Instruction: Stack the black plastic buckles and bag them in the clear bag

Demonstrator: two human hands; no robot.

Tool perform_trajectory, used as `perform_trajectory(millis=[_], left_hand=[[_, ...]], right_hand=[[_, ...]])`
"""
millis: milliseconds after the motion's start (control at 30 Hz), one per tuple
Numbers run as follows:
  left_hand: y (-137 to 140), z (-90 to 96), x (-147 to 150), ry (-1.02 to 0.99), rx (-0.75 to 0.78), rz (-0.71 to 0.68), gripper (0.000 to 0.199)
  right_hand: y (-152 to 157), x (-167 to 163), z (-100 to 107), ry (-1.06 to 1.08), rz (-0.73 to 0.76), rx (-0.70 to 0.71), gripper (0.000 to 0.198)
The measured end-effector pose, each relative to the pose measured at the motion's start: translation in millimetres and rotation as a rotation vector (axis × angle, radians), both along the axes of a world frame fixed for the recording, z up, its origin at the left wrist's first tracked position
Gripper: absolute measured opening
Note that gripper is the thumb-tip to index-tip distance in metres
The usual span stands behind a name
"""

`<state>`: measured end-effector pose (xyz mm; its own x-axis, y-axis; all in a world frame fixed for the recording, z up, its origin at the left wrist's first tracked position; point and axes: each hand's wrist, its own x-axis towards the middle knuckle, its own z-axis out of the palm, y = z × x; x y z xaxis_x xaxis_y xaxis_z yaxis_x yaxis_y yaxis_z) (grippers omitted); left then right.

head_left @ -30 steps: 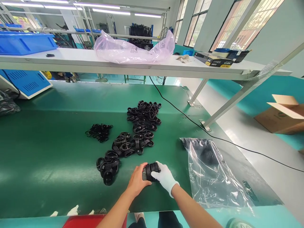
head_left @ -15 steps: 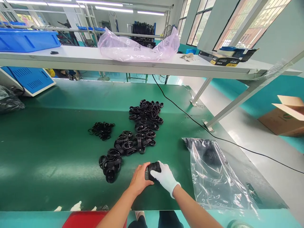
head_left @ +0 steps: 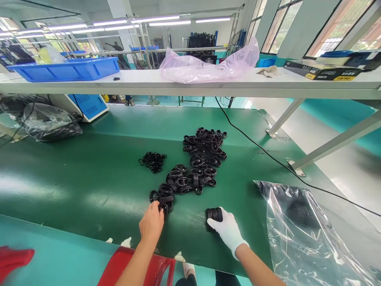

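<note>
My right hand [head_left: 228, 228], in a white glove, is closed round a short stack of black rings [head_left: 214, 214] on the green table. My bare left hand [head_left: 151, 223] is at the near end of a pile of ring bundles [head_left: 182, 179], its fingers closed on a bundle of black rings [head_left: 163, 209]; my fingers partly hide that bundle. Farther back lies a larger heap of black rings [head_left: 205, 147]. Left of the piles is a small heap of thin black loops [head_left: 153, 161].
A clear plastic bag [head_left: 300, 234] with dark rings inside lies on the right. A black cable [head_left: 253, 143] crosses the table. A white shelf [head_left: 143, 85] spans the back, carrying a blue tray [head_left: 68, 70] and pink plastic [head_left: 208, 67]. A red stool [head_left: 127, 264] stands at the front edge.
My left hand has left the stack in my right hand and moved left to the near end of the pile. My right hand still holds the stack. The view has turned left.
</note>
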<state>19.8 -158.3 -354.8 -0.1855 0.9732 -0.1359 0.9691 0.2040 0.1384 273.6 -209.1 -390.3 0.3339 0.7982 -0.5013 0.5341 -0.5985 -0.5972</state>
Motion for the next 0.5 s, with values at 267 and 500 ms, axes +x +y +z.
perform_trajectory(millis=[267,500], left_hand=[[-3.3,-6.5,41.3,-0.157,0.060,-0.357,0.016],[-7.2,-33.9,81.7,-0.141,0.218,-1.059,0.021]], right_hand=[[3.6,0.1,-3.7,0.008,-0.026,-0.078,0.071],[4.6,1.1,-10.5,-0.036,-0.012,-0.038,0.066]])
